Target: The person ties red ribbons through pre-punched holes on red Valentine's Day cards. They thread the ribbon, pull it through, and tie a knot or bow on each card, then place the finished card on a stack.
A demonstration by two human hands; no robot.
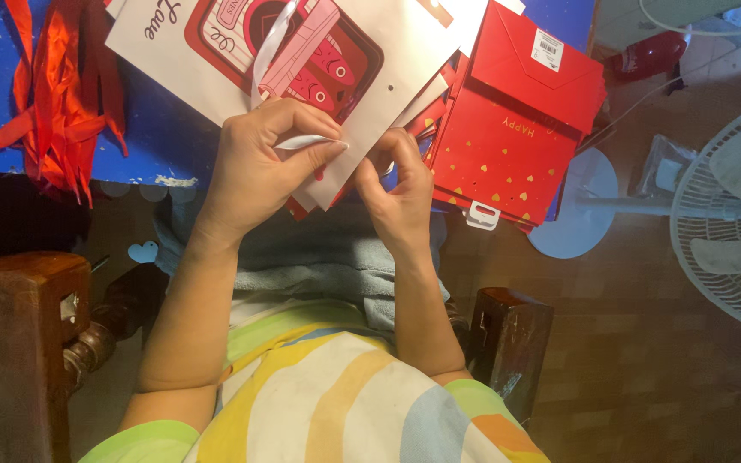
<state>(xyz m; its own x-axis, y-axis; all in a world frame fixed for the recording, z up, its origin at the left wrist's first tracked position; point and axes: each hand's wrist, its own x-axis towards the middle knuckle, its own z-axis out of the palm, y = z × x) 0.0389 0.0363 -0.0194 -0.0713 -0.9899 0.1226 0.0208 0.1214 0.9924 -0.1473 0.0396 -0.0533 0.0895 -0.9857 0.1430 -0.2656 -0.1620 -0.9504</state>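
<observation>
White ribbon (289, 94) is being worked at the near corner of a flat white paper bag (370, 77) printed with a red and pink design, which lies on the blue table (156, 129) and overhangs its edge toward the seated person. The ribbon runs down across the printed panel from the top of the view and ends in a short tip pinched between the thumb and fingertips of the left hand (255, 167), which is closed on it just at the bag's edge. The right hand (400, 193) is curled with its fingers together against the bag's lower corner, seemingly steadying the paper; whether it also grips the ribbon cannot be told, since the fingertips are hidden. The step appears to be feeding the ribbon through a hole in the bag, and it is likely best done with the tip kept flat and stiff, the paper held taut beside the hole, and the pull kept gentle so the paper is not torn. Red bags (516, 129) with gold dots are stacked just to the right, and loose red ribbons (53, 94) lie well apart at the left.
</observation>
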